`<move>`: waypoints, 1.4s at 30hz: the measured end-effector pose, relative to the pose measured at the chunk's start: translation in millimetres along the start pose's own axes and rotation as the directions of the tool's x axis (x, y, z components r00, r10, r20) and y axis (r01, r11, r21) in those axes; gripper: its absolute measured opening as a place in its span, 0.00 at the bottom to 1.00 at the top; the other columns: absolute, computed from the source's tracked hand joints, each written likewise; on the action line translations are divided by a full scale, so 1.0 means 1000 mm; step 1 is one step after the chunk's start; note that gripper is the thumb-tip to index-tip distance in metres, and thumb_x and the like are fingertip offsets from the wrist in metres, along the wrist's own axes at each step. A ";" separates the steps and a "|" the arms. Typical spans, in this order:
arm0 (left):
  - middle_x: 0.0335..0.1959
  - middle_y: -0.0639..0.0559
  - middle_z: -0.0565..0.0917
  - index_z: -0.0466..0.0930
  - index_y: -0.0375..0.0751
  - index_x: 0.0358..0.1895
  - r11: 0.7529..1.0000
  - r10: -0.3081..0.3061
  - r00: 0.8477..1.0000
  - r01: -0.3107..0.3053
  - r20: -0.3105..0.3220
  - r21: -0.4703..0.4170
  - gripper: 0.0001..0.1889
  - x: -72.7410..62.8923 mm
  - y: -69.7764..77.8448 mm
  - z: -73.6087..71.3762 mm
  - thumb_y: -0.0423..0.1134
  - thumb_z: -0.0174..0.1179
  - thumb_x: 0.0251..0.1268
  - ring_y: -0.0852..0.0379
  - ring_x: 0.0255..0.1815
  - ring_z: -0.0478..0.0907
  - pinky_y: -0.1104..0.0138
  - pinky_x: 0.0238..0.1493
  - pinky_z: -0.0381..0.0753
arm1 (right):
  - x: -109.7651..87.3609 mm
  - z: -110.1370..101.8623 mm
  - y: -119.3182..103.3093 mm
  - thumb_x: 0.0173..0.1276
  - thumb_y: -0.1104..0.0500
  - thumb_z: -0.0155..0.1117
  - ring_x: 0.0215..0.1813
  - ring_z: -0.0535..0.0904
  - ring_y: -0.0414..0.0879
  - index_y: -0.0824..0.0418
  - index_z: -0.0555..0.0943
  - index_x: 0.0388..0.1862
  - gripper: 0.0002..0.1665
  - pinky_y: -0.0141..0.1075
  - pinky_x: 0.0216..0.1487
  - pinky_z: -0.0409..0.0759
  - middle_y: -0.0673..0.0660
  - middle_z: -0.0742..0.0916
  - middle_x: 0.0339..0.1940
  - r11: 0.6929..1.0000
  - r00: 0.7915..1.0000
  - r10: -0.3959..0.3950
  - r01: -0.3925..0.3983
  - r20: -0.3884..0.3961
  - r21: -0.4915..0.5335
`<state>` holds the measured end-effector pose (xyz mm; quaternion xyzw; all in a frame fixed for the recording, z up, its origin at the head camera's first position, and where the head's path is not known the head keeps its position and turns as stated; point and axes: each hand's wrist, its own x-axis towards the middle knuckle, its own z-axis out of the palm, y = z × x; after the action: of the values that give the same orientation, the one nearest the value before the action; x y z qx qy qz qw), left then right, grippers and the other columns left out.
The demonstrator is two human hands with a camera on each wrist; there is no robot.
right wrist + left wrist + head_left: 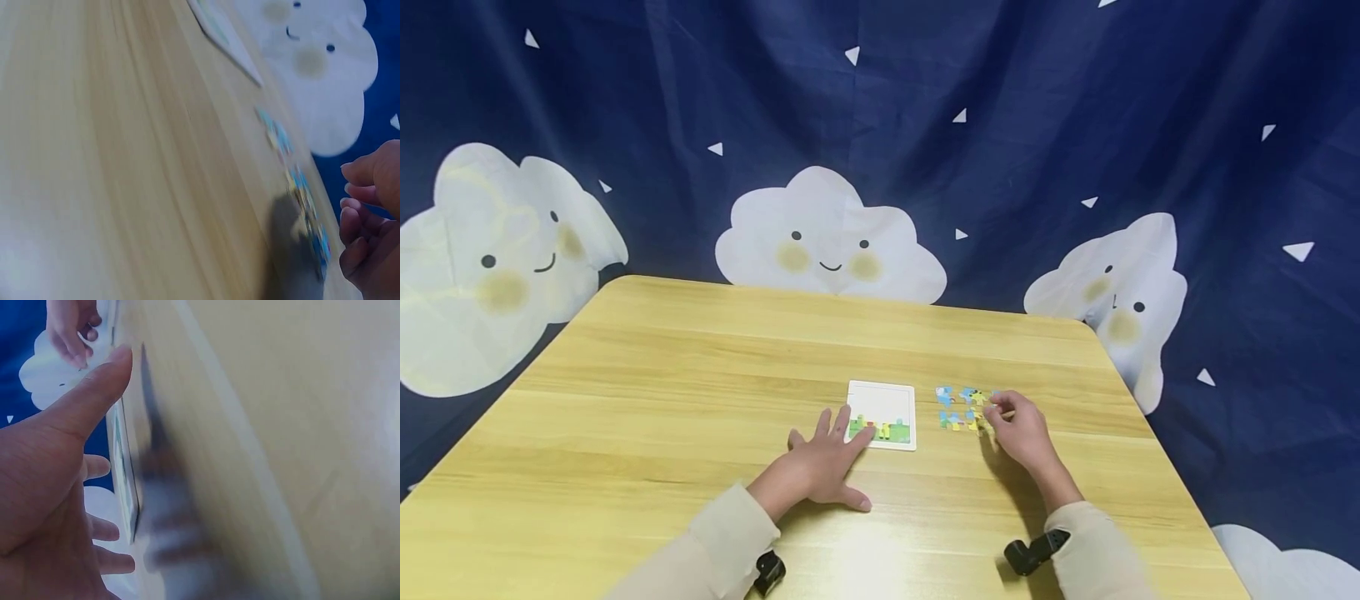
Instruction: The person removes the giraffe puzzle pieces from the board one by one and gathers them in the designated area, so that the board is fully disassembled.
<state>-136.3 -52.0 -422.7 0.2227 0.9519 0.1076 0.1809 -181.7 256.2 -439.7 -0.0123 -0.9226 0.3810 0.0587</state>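
In the head view a white square puzzle board point(882, 400) lies on the table, with green, yellow and red pieces point(887, 430) along its near side. My left hand point(820, 467) is spread at the board's near left corner, its fingers overlapping the edge. Seen from the left wrist, the thumb point(94, 394) stands away from the other fingers. To the right of the board, loose jigsaw pieces point(955, 420) in blue and yellow lie in a small group. My right hand point(1022, 429) hovers over their right side, fingers loosely bent; the right wrist view shows nothing between the fingertips point(357, 169).
The wooden table point(662, 400) has rounded far corners. Behind it hangs a dark blue curtain point(880, 108) printed with white clouds and small white triangles. Black wrist cameras point(1033, 552) sit at both beige sleeves point(1097, 546).
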 end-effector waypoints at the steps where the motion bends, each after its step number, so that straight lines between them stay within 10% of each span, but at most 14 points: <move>1: 0.76 0.36 0.45 0.51 0.56 0.74 1.000 0.002 1.000 -0.002 -0.003 -0.002 0.54 -0.001 0.001 0.000 0.70 0.64 0.42 0.31 0.74 0.43 0.26 0.53 0.53 | 0.000 0.004 -0.003 0.65 0.62 0.61 0.39 0.82 0.51 0.69 0.78 0.46 0.13 0.37 0.39 0.78 0.59 0.82 0.36 1.000 1.000 -0.006 0.006 0.006 0.019; 19: 0.74 0.33 0.50 0.55 0.57 0.73 0.999 -0.024 0.999 0.025 -0.023 0.041 0.52 -0.008 0.009 0.010 0.74 0.59 0.42 0.29 0.72 0.47 0.26 0.50 0.56 | 0.003 0.072 -0.069 0.64 0.62 0.63 0.32 0.78 0.40 0.62 0.81 0.42 0.09 0.35 0.37 0.76 0.50 0.82 0.28 0.979 0.959 -0.199 0.184 0.201 0.091; 42: 0.74 0.34 0.51 0.57 0.60 0.72 0.999 -0.004 0.999 0.006 -0.043 0.046 0.49 -0.008 0.007 0.013 0.73 0.59 0.43 0.30 0.72 0.49 0.26 0.48 0.57 | 0.018 0.096 -0.092 0.67 0.63 0.59 0.37 0.77 0.40 0.60 0.83 0.43 0.08 0.36 0.42 0.76 0.51 0.84 0.34 0.920 0.779 -0.359 0.390 0.513 0.052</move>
<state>-121.8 -48.2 -429.7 0.2221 0.9583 0.0900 0.1557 -209.1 125.1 -440.7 0.2714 -0.8988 0.3245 -0.1149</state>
